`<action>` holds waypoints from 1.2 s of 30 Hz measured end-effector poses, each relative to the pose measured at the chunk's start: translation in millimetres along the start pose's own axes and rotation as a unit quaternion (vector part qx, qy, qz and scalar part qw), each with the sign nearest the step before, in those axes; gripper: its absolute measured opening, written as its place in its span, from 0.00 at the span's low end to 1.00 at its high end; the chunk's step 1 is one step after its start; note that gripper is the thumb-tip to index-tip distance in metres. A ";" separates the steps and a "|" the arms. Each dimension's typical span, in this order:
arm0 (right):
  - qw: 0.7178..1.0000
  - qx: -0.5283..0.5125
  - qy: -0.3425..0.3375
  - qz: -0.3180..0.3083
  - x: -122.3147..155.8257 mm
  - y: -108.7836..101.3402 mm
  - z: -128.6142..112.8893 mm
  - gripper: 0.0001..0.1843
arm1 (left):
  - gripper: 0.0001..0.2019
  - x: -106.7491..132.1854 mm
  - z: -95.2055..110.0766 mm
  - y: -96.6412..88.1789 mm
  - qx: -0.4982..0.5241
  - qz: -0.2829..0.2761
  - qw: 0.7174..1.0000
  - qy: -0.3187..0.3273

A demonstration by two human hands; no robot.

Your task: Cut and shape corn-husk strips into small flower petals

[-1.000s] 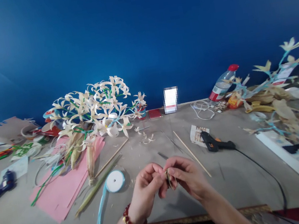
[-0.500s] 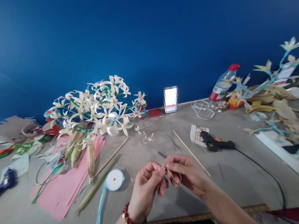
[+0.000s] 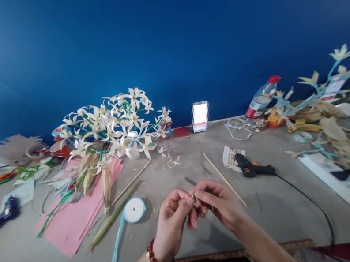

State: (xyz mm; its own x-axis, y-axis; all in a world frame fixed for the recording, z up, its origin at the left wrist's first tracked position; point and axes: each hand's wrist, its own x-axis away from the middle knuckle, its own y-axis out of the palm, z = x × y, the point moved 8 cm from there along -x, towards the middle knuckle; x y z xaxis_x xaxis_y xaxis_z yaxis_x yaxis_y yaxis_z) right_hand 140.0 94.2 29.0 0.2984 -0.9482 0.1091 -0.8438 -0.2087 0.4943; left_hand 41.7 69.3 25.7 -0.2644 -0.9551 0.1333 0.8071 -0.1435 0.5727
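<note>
Close to the table's front edge, my left hand (image 3: pixel 175 213) and my right hand (image 3: pixel 218 202) meet at their fingertips. Both pinch a thin pale strip of husk (image 3: pixel 195 197), mostly covered by the fingers. A red bead bracelet circles my left wrist. Just beyond the hands lies a dark slim metal tool (image 3: pixel 190 181), partly hidden behind my fingers. To the left of my left hand is a roll of light blue ribbon (image 3: pixel 135 210), its loose end trailing over the table edge. A thin wooden stick (image 3: pixel 225 180) lies beyond my right hand.
White flowers on green stems (image 3: pixel 123 122) stand back left, above pink paper (image 3: pixel 73 224) and husks. A black glue gun (image 3: pixel 251 165) with its cord and a power strip (image 3: pixel 343 192) lie right. A bottle (image 3: pixel 262 98) leans behind. A blue glue gun (image 3: pixel 4 215) lies far left.
The loop of the husk strip that hung below my right fingers is now smaller and mostly hidden. My fingers have shifted slightly; both hands stay in the same place.
</note>
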 end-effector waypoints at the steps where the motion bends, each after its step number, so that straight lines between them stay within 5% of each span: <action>1: 1.000 0.005 -0.009 0.004 0.2 -0.4 -0.4 0.10 | 0.09 0.2 0.5 0.6 0.003 0.000 1.000 0.002; 20: 0.995 0.050 -0.081 0.023 6.2 -2.3 2.3 0.08 | 0.11 1.7 0.5 2.4 0.000 0.011 1.000 0.004; 36: 0.998 0.040 -0.036 -0.016 3.8 0.2 8.6 0.14 | 0.14 -1.6 -8.0 3.0 0.042 -0.031 0.998 -0.047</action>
State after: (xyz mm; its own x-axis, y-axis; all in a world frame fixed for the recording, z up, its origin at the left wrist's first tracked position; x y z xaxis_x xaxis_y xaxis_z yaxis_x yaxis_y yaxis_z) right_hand 137.1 88.6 22.1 0.2950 -0.9550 0.0315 -0.8684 -0.2542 0.4257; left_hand 48.8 68.4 20.7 -0.3648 -0.9158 0.1681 0.7414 -0.1764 0.6475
